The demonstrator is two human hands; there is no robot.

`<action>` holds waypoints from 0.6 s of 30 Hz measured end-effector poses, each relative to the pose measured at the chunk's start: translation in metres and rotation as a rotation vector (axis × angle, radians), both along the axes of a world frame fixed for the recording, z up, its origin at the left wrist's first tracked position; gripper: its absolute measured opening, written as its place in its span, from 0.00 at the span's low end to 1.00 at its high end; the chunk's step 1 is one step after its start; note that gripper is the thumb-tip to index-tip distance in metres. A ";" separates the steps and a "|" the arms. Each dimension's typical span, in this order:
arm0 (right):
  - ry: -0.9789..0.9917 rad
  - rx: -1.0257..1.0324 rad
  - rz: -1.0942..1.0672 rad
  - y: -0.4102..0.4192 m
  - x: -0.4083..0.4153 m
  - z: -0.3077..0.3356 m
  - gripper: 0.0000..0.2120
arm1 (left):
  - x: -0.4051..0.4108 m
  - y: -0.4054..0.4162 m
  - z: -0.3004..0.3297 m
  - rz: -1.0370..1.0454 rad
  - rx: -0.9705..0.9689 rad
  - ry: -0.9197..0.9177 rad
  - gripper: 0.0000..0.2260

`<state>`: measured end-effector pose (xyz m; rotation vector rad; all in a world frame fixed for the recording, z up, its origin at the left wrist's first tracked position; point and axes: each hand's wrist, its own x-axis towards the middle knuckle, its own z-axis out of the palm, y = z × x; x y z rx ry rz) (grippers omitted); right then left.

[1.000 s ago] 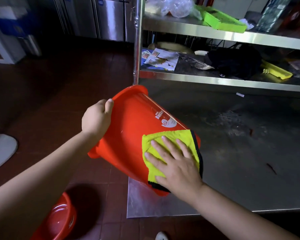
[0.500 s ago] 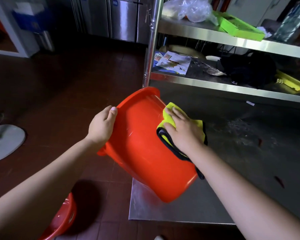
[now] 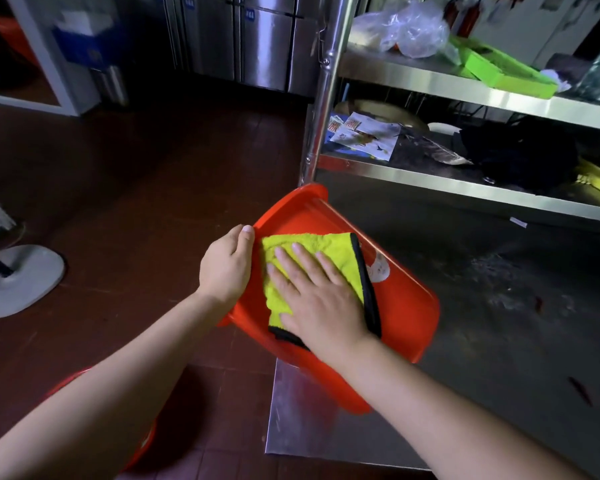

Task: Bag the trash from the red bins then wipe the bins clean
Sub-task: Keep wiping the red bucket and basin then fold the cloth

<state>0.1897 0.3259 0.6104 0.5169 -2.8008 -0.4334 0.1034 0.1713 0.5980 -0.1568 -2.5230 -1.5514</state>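
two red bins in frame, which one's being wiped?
The tilted bin on the steel table: left hand grips its rim, right hand presses the yellow cloth on it. The other bin sits untouched on the floor.

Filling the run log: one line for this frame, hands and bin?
phase: wiping | left hand: grips red plastic bin rim | right hand: flat, presses yellow black-edged cloth on bin's side | bin: tilted over steel table

no legible text, labels blurred
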 end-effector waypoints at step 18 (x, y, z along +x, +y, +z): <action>-0.063 -0.212 -0.069 -0.024 -0.036 0.024 0.33 | 0.021 -0.034 -0.035 0.061 0.115 0.064 0.19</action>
